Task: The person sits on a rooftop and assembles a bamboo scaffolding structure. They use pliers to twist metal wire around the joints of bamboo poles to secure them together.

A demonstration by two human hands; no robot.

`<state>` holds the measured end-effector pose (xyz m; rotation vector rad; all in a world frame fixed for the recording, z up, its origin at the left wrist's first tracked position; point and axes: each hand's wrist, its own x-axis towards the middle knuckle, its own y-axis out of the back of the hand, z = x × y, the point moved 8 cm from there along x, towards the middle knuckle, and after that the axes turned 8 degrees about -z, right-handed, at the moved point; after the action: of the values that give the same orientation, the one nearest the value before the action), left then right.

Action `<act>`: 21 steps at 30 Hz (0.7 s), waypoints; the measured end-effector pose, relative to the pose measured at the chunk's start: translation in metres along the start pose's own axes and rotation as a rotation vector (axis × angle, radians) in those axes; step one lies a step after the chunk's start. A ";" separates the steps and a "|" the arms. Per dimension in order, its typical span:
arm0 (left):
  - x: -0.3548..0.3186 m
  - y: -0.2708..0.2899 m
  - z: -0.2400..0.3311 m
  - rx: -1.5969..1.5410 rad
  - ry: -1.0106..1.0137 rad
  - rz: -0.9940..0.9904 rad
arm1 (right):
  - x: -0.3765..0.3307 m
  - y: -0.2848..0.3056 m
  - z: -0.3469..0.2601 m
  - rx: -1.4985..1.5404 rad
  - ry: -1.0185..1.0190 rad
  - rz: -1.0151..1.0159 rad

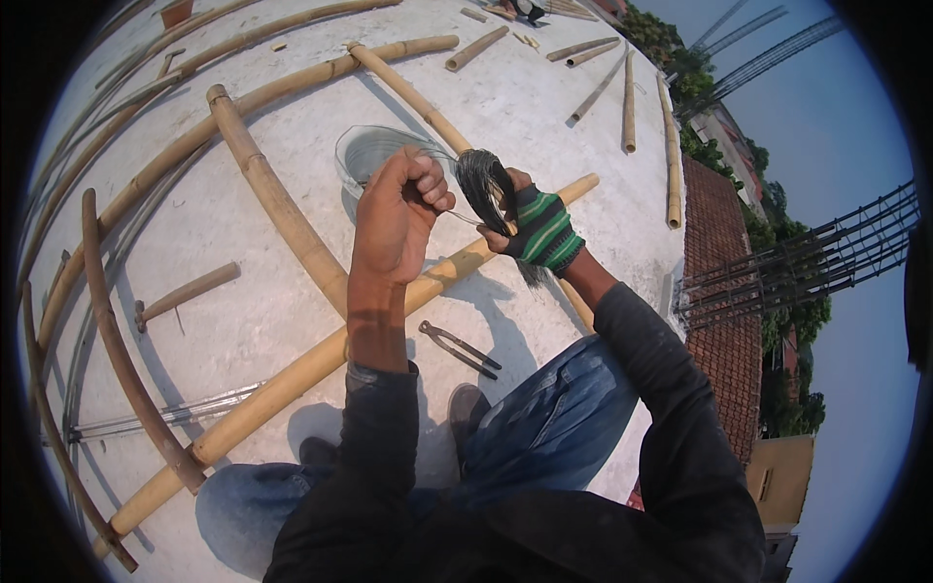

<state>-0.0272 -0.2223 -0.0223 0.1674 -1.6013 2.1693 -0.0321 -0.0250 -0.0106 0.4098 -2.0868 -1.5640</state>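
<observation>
Overhead, the gloved right hand (540, 229) is clamping a bundle of dark wire (486, 187) steady while the bare left hand (397, 214), fingers closed, is pinching one strand free.

A pale concrete roof slab (544, 107) carries everything. Long bamboo poles (292, 374) lie across it, some crossing, with shorter cut pieces (476, 49) toward its far edge. Pincers (459, 348) rest beside the near pole, a short-handled hammer (185, 291) lies further left, and steel bars (165, 418) lie at the near left.
</observation>
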 end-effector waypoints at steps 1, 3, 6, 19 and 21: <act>-0.001 0.001 0.004 -0.002 -0.019 0.028 | 0.000 -0.003 0.003 -0.023 -0.030 -0.018; -0.005 0.003 0.012 0.000 -0.034 0.116 | -0.002 -0.009 0.007 0.026 -0.054 -0.063; -0.014 0.003 0.047 0.136 -0.187 0.192 | -0.006 -0.015 0.006 0.001 -0.022 -0.084; -0.069 -0.005 0.174 0.371 -0.534 0.214 | -0.024 -0.041 0.047 -0.069 -0.190 -0.327; -0.096 -0.001 0.217 0.330 -0.662 0.208 | -0.036 -0.047 0.066 -0.100 -0.294 -0.423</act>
<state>0.0252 -0.4511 0.0156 0.9410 -1.6051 2.7119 -0.0414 0.0325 -0.0774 0.6516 -2.2256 -2.0711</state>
